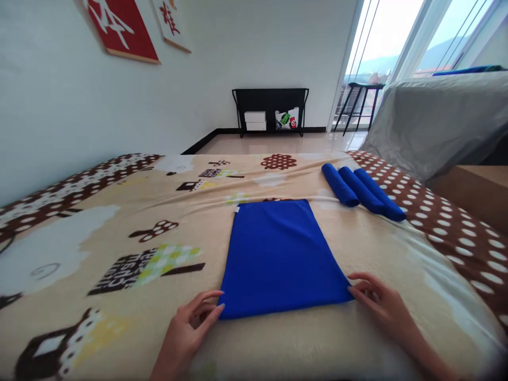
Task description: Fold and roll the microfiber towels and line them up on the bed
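Observation:
A blue cloth lies flat on the patterned blanket, with a small white tag at its far left corner. My left hand pinches the near left corner between thumb and fingers. At the near right corner, my right hand grips the cloth the same way. The near edge runs fairly straight between the two hands, and soft wrinkles show toward the far right. Beyond it to the right, three rolled blue cloths rest side by side on the blanket.
The beige blanket has brown polka-dot borders. A black shelf with white boxes stands against the far wall. On the right are a grey-covered piece of furniture, a brown box and a black stool by the window.

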{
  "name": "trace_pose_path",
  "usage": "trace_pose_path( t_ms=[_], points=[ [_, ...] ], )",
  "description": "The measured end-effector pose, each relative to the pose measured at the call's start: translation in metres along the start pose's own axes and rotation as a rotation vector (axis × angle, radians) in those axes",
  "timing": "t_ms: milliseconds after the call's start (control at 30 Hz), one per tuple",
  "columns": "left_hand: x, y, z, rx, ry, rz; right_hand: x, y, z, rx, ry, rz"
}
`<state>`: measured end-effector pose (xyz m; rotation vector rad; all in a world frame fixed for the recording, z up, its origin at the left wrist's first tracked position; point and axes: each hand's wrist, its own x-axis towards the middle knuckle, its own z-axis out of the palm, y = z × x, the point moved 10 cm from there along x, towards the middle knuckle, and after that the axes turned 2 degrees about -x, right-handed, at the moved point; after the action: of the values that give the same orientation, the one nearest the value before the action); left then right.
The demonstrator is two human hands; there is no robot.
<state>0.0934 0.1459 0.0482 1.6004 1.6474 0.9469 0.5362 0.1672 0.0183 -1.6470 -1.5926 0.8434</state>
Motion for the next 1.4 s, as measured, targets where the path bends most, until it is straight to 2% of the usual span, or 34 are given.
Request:
trace_pose_path(
  t_ms=[133, 367, 500, 700, 767, 833, 867, 900, 933, 1000, 1033, 1067, 1100, 1167, 1267, 1333, 1400],
  points=[
    [-0.004, -0.005, -0.011, 0.046, 0.062, 0.022, -0.008, -0.006, -0.012, -0.016, 0.073, -0.047],
    [-0.024, -0.043, -0.027, 0.196, 0.09, 0.012, -0.028, 0.026, -0.006, 0.073, 0.047, 0.031],
    [-0.025, -0.047, -0.026, 0.194, 0.072, 0.014, -0.029, 0.034, -0.002, 0.088, 0.039, 0.052],
    [-0.023, -0.045, -0.027, 0.181, 0.039, 0.02, -0.03, 0.037, -0.004, -0.032, 0.005, 0.002],
    [-0.028, -0.032, -0.038, 0.273, 0.166, 0.059, -0.033, 0.026, -0.015, -0.141, 0.095, -0.055],
    [-0.039, -0.001, -0.041, 0.444, 0.357, 0.15, -0.04, -0.004, -0.025, -0.278, 0.283, -0.171],
    [-0.044, 0.021, -0.031, 0.525, 0.414, 0.228, -0.044, -0.026, -0.023, -0.335, 0.372, -0.25],
    [-0.046, 0.043, -0.01, 0.589, 0.409, 0.331, -0.048, -0.052, -0.012, -0.376, 0.417, -0.34],
    [-0.046, 0.065, 0.019, 0.63, 0.346, 0.443, -0.05, -0.078, 0.007, -0.406, 0.404, -0.434],
    [-0.043, 0.095, 0.086, 0.688, 0.127, 0.635, -0.049, -0.122, 0.063, -0.466, 0.235, -0.595],
    [-0.039, 0.1, 0.111, 0.716, 0.048, 0.672, -0.047, -0.135, 0.089, -0.516, 0.153, -0.647],
    [-0.033, 0.098, 0.126, 0.746, -0.004, 0.674, -0.046, -0.142, 0.109, -0.573, 0.081, -0.686],
    [-0.026, 0.09, 0.131, 0.777, -0.027, 0.639, -0.044, -0.14, 0.122, -0.634, 0.031, -0.707],
    [-0.012, 0.059, 0.112, 0.838, -0.015, 0.504, -0.037, -0.118, 0.121, -0.745, 0.008, -0.69],
    [-0.008, 0.009, 0.05, 0.927, 0.056, 0.293, -0.03, -0.066, 0.078, -0.843, 0.086, -0.591],
    [-0.014, 0.001, 0.019, 0.966, 0.142, 0.226, -0.029, -0.05, 0.054, -0.86, 0.145, -0.562],
    [-0.018, 0.021, 0.018, 0.972, 0.209, 0.252, -0.027, -0.061, 0.055, -0.845, 0.143, -0.588]
  ],
)
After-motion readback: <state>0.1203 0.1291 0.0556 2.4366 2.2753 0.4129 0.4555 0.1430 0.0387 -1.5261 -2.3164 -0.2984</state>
